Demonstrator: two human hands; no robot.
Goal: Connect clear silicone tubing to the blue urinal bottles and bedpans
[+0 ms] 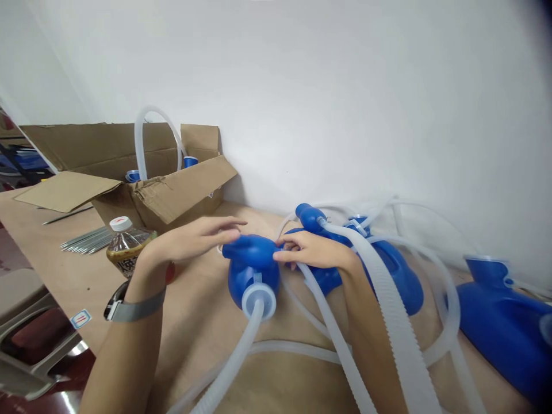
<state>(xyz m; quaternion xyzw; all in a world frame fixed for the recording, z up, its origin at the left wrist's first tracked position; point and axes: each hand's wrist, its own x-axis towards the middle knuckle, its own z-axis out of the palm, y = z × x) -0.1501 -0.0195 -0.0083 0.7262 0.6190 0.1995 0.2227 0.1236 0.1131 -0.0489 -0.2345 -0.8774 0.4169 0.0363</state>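
- The fingers [224,225] of the left hand [190,238] are stretched out flat and apart. They hold nothing, and their tips are just above the left top of the blue plastic vessel [252,276]. The fingers [288,246] of the right hand [317,250] are drawn together, pinching the vessel's upper right edge.
- Nearest, a white corrugated hose [233,362] runs up the surface [194,328] into the vessel's white collar [259,302], which faces the near side.
- The vessel lies mid-surface between both hands. It looks like light, hollow, smooth moulded plastic, and is probably a little slippery. The hose is floppy and would drag and swing, so the body or the collar seems the surest hold.
- Right and farther, more blue vessels [401,276] lie tangled in hoses.
- Far left stand a drinks bottle [125,244] and an open cardboard box [172,195].
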